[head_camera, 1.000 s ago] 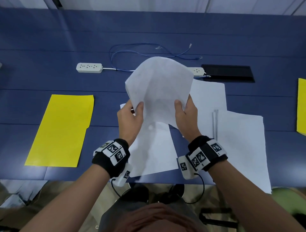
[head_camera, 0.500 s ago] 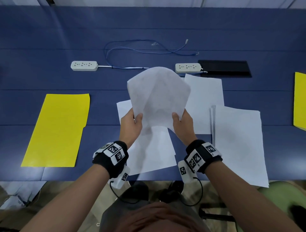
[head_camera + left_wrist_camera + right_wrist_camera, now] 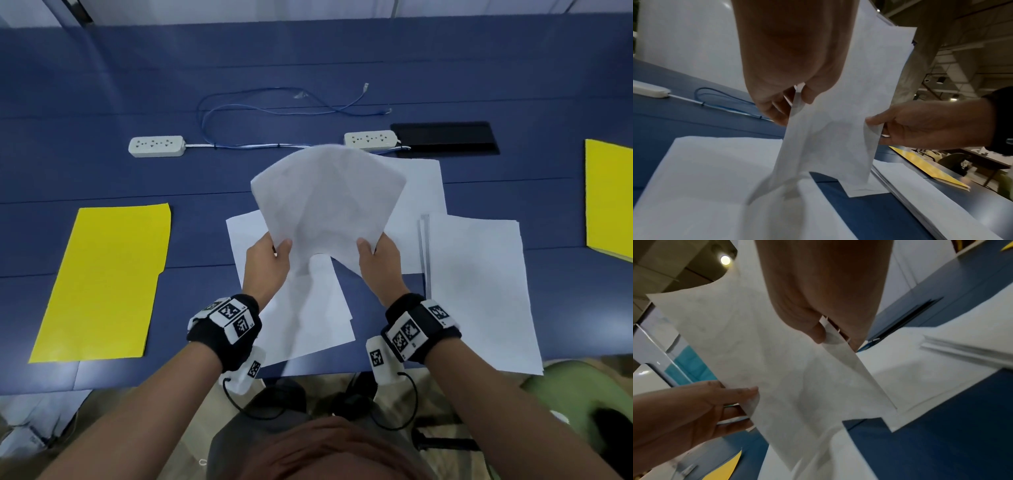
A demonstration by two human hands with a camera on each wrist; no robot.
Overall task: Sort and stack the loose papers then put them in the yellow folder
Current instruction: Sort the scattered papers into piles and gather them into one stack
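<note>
Both hands hold a small sheaf of white papers [image 3: 329, 202] upright above the blue table [image 3: 102, 85], its lower edge touching the sheets below. My left hand [image 3: 270, 257] pinches the left edge [image 3: 797, 104] and my right hand [image 3: 376, 257] pinches the right edge [image 3: 828, 335]. Loose white sheets [image 3: 308, 318] lie flat beneath it. Another sheet [image 3: 421, 192] lies behind, and a thicker paper stack [image 3: 479, 291] lies at the right. The yellow folder [image 3: 102, 281] lies shut on the table to the left.
Two white power strips [image 3: 156, 146] [image 3: 371, 139] and a looped blue cable [image 3: 274, 102] lie at the back. A black panel [image 3: 445, 137] sits behind the papers. A second yellow folder [image 3: 609, 198] lies at the far right. The table's front edge is near my wrists.
Both hands have lowered the held papers toward me, down onto the sheets lying on the table. The grip on both edges is unchanged.
</note>
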